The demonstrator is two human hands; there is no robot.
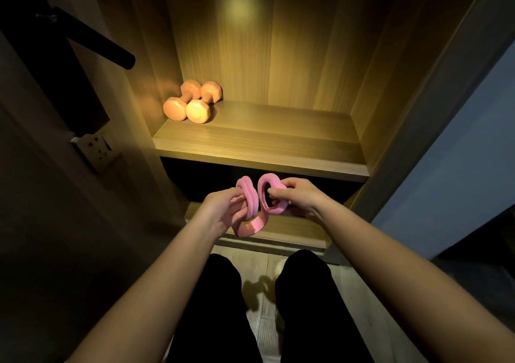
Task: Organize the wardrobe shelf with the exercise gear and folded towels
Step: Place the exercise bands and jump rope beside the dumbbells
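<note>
Item: pink figure-eight exerciser (252,224), held in front of and below the lit shelf (278,142), not yet on it. Your left hand (223,206) and right hand (299,198) each gripped one loop. Risk: the springy loops could slip your grip, or knock the dumbbells (192,102) at back left.

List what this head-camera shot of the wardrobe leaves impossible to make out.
Head view only:
- Compartment below the lit shelf: deep shadow hides any contents.
- Pink loops: left hand and right hand cover parts; one piece or several, cannot tell.
- Dumbbells: markings too small to read.
- Pale shoe: trouser leg hides most.
</note>
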